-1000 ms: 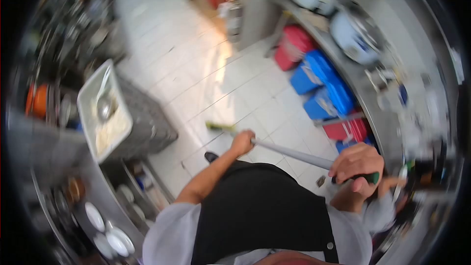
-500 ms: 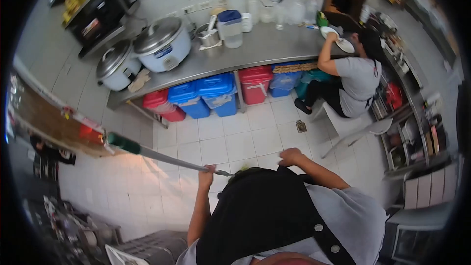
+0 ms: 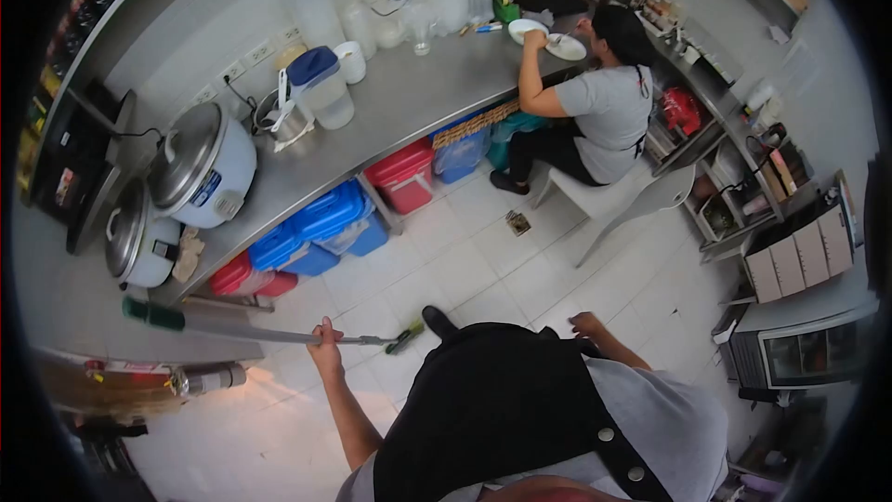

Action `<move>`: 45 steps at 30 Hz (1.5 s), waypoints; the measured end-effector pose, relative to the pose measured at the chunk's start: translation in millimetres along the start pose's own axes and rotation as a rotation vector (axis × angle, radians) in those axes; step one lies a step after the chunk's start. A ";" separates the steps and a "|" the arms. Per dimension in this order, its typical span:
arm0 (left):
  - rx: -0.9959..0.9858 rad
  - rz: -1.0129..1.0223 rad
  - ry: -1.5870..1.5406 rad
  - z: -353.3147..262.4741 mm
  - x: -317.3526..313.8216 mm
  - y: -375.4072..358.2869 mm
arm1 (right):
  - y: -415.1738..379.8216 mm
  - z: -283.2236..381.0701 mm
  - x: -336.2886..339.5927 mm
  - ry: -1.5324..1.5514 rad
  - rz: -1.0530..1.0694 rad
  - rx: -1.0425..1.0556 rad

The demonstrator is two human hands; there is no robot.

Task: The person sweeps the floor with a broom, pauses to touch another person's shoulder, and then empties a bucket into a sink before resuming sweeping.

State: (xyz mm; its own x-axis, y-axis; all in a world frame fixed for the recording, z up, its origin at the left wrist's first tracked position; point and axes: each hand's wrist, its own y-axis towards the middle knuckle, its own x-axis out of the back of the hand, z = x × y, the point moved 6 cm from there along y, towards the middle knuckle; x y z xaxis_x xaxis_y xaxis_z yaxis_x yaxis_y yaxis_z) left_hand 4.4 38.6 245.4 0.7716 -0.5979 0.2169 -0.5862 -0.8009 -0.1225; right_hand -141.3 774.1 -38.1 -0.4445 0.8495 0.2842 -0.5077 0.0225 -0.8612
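My left hand [image 3: 325,350] is closed around the grey pole of a long-handled floor brush [image 3: 251,332]. The pole slants across in front of me, its dark green grip end raised at the left. Its green brush head [image 3: 405,336], with yellowish bristles, is low by the floor beside my black shoe [image 3: 439,323]. Off to the right of my black apron [image 3: 492,390], my right hand [image 3: 587,325] hangs in the air with loosely bent fingers, slightly apart, and nothing visible in them.
Along the wall runs a steel counter [image 3: 400,98] with rice cookers [image 3: 206,167] and a blue-lidded pitcher [image 3: 321,88]. Lidded bins [image 3: 339,218] stand beneath. A co-worker [image 3: 604,102] sits on a white chair [image 3: 641,209], handling white plates. A floor drain [image 3: 518,223] lies in the tiles.
My view has turned to the right, and counter things shift left and down. The brush head now shows beyond my apron. My left hand still grips the pole; my right hand has lowered slightly.
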 end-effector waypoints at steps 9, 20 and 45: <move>0.134 0.041 -0.093 28.4 -75.1 190.4 | -61.3 234.5 -73.8 -0.138 -0.004 0.357; 0.094 0.100 0.124 129.7 -144.5 376.2 | -47.1 116.7 -75.6 -0.534 -0.147 0.640; -0.036 0.140 0.771 103.3 -169.2 385.4 | -4.6 237.2 -55.2 -0.245 -0.126 0.319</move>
State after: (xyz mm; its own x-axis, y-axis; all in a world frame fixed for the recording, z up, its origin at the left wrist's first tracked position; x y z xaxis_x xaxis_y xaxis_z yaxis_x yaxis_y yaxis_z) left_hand -326.6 -172.3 61.4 0.3083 -0.4918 0.8143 -0.6831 -0.7102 -0.1702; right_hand -289.5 602.1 50.2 -0.5069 0.6993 0.5040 -0.7552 -0.0784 -0.6508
